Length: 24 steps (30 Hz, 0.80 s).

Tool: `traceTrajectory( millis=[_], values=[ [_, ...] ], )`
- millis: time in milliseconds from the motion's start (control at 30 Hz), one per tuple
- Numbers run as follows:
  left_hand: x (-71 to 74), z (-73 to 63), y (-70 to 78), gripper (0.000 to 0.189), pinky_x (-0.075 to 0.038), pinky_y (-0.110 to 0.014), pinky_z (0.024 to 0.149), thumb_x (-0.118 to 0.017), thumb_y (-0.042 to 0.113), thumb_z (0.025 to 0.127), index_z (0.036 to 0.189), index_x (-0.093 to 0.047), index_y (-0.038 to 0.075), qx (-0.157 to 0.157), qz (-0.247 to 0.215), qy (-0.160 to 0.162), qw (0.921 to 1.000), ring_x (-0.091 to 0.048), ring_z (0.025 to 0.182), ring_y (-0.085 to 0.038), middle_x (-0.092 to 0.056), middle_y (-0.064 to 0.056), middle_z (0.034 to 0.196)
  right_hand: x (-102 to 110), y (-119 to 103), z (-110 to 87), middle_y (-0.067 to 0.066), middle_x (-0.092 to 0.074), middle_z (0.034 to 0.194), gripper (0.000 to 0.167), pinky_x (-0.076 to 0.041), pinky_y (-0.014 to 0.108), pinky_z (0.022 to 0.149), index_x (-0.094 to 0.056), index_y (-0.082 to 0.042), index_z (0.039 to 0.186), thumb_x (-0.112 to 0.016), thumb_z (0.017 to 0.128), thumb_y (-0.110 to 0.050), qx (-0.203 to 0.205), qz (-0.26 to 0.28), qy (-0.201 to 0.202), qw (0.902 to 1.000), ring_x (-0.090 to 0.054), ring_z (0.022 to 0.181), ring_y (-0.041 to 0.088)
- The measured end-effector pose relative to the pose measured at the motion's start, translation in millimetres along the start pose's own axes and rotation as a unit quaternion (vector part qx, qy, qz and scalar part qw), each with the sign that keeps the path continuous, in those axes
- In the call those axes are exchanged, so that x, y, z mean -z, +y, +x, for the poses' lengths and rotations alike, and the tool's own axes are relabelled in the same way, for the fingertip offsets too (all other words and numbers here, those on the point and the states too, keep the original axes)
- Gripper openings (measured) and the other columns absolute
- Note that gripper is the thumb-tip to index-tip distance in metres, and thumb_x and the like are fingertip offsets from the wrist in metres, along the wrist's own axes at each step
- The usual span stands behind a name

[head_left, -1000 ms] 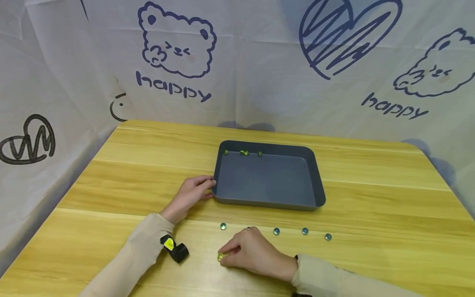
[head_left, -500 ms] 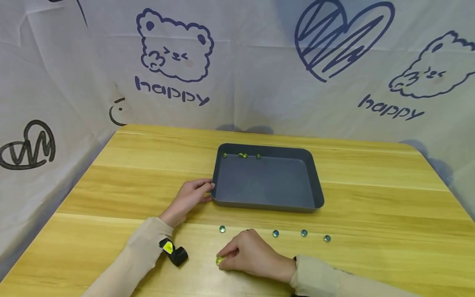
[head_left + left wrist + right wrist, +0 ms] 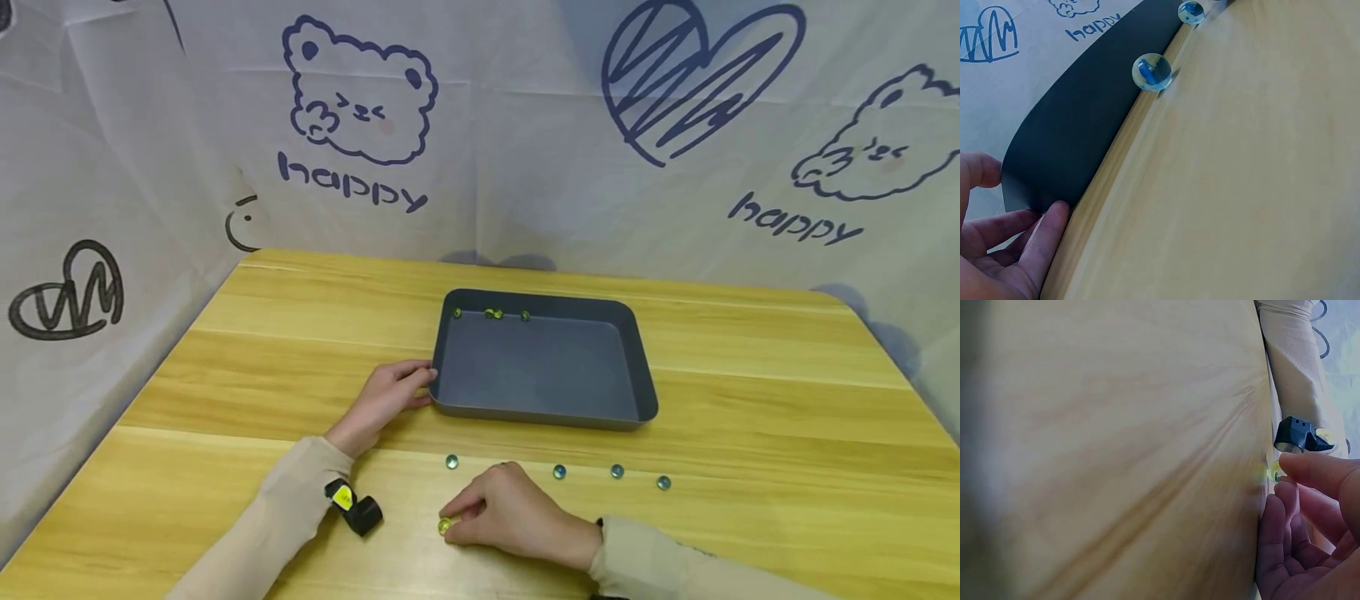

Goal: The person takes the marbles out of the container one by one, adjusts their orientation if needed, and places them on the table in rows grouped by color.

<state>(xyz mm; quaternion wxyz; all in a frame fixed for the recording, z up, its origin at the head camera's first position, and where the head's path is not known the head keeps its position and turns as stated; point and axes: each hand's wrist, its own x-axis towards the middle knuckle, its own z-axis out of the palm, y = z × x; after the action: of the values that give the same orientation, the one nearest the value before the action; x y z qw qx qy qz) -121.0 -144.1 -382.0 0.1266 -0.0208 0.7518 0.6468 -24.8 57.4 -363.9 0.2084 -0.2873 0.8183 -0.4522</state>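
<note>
At lower centre, the right hand (image 3: 512, 511) pinches a yellow marble (image 3: 444, 527). Left of centre, the left hand (image 3: 380, 403) grips a grey tray (image 3: 540, 367).

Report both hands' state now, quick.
Left hand: holding a dark grey rectangular tray by its near left corner.
Right hand: pinching a round yellow glass marble.

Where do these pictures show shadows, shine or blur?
Head view: soft shadows on the white cloth behind the table, and a pale sheen on the table's near part; left wrist view: a shadow beside the closer blue marble; right wrist view: a dark, blurred left edge and a faint glow beside the yellow marble.
</note>
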Motion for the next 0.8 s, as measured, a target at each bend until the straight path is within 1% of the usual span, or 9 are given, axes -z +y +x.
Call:
traceTrajectory(
  millis=[167,400,800],
  values=[
    [-1.0,0.4,-0.1,0.041,-0.055,-0.031,0.088,-0.052,0.016,0.098,0.131,-0.054,-0.008,0.001,-0.001,-0.001,1.0000,-0.056,0.117,-0.032,-0.052,-0.024,0.134,0.3,0.6,-0.4,-0.014,-0.061,0.063,0.014,-0.047,0.014,0.053,-0.080,-0.008,0.091,-0.080,0.077,-0.008,-0.001,0.004,-0.003,1.0000,-0.053,0.056,-0.004],
    [-0.8,0.7,-0.1,0.041,-0.055,-0.031,0.088,-0.052,0.016,0.098,0.131,-0.054,-0.009,0.001,-0.002,0.000,1.0000,-0.056,0.117,-0.032,-0.052,-0.024,0.133,1.1,-0.2,-0.5,-0.013,-0.060,0.062,0.017,-0.047,0.014,0.055,-0.079,-0.006,0.094,-0.079,0.077,-0.006,-0.012,0.012,-0.012,0.9998,-0.052,0.056,-0.003],
    [-0.7,0.7,0.5,0.041,-0.055,-0.030,0.088,-0.053,0.016,0.098,0.131,-0.055,-0.008,0.000,-0.002,-0.001,1.0000,-0.056,0.116,-0.031,-0.053,-0.023,0.133,0.4,-1.1,-0.9,-0.013,-0.059,0.061,0.018,-0.047,0.013,0.055,-0.079,-0.006,0.094,-0.078,0.077,-0.005,-0.018,0.004,-0.007,0.9998,-0.051,0.055,-0.004]
  ],
)
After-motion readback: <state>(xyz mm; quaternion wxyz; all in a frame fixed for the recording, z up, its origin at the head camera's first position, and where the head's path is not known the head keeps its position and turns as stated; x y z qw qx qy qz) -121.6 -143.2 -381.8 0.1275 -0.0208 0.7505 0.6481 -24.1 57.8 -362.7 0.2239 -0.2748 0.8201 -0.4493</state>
